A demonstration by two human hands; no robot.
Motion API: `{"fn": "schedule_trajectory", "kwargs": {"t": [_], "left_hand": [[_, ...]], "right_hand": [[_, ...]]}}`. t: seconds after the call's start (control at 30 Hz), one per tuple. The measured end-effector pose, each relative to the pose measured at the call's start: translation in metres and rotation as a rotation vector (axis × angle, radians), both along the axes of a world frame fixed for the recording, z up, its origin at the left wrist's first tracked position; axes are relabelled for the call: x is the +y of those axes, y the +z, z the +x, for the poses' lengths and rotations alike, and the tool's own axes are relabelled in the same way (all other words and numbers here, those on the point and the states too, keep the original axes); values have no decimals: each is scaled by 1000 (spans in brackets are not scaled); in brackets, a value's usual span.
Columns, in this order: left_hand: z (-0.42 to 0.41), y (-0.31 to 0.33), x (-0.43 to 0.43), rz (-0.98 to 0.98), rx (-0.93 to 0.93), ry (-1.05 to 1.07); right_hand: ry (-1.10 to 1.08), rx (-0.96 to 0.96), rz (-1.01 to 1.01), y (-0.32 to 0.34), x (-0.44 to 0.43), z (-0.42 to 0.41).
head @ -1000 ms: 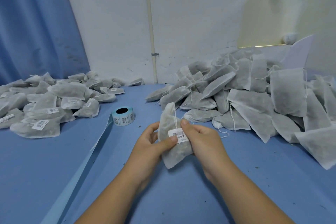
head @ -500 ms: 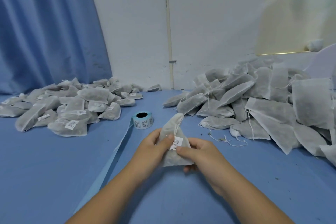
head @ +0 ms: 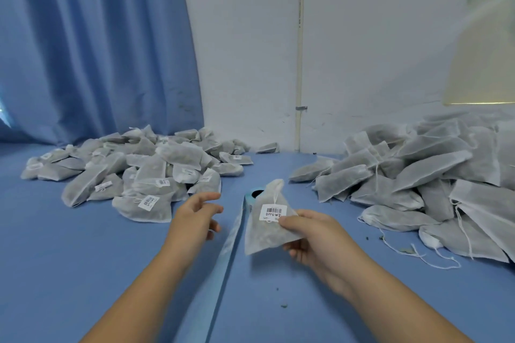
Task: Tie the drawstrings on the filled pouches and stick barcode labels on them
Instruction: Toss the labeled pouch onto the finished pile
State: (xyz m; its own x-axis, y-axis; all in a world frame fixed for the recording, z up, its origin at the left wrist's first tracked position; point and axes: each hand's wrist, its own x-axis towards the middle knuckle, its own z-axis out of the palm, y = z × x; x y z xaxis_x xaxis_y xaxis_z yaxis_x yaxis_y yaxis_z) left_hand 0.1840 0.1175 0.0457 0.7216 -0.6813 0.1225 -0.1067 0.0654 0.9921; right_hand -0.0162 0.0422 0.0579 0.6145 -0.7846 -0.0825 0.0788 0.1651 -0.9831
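Left hand [head: 195,217] now off pouch [head: 263,235], its right edge in right-hand grip [head: 315,239].

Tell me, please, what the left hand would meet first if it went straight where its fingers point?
Probably the label roll, half hidden behind the pouch in the right hand. Depth is unclear, so the left hand might touch the pouch first.

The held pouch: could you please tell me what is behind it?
A label roll: only its blue rim and dark core show; the pouch covers the rest.
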Motion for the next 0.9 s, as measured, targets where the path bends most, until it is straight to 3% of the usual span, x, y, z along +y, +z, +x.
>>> {"fn": "schedule_trajectory", "kwargs": {"t": [0.2,0.33,0.47,0.53,0.7,0.9], "left_hand": [[14,-25,-17,17,25,96],[19,-28,-18,6,-7,92],[20,-26,-16,-14,7,96],[23,-25,-12,-26,14,113],[23,-19,-12,-58,10,123],[5,-5,-10,-87,-28,43]], "right_hand": [[-38,-36,97,5,-18,62],[-113,-30,38,24,-35,121],[-41,-271,-38,76,-53,183],[-38,-269,-79,84,-57,196],[-77,-50,-69,42,-63,179],[-157,-56,-25,10,-71,115]]}}
